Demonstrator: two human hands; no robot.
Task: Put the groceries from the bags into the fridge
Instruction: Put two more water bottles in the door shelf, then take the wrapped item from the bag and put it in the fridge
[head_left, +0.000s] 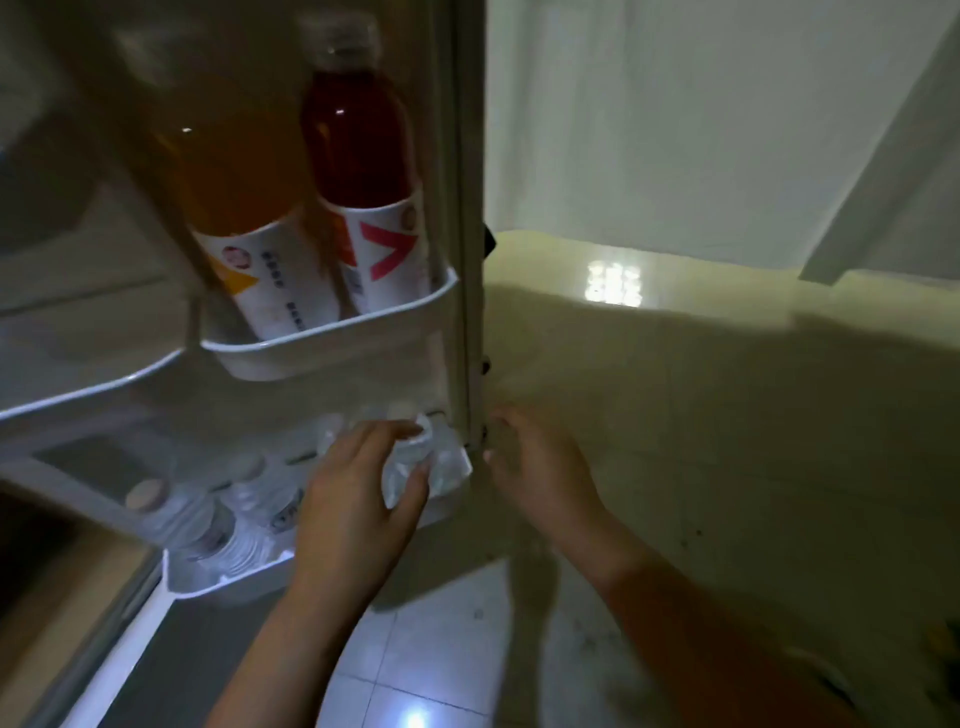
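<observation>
Two tall drink bottles, an orange one (234, 197) and a red one (363, 171), already stand in the upper door shelf (322, 353) of the open fridge, while the work goes on at the lower door shelf (228, 577). There the left hand (358, 499) wraps its fingers (400, 431) and thumb around a clear water bottle (410, 462) near the shelf's hinge-side end, beside several other water bottles (208, 525) standing in the same shelf. To seat it well, the person would probably do best to keep the bottle upright, lower it straight into the free gap and let go only once its base rests on the shelf floor. The left forearm reaches up from below, wrist bent toward the door. The right hand (540, 467) hangs just beside the door's edge (467, 260), fingers loosely spread and holding nothing, though blur hides whether they touch it.
</observation>
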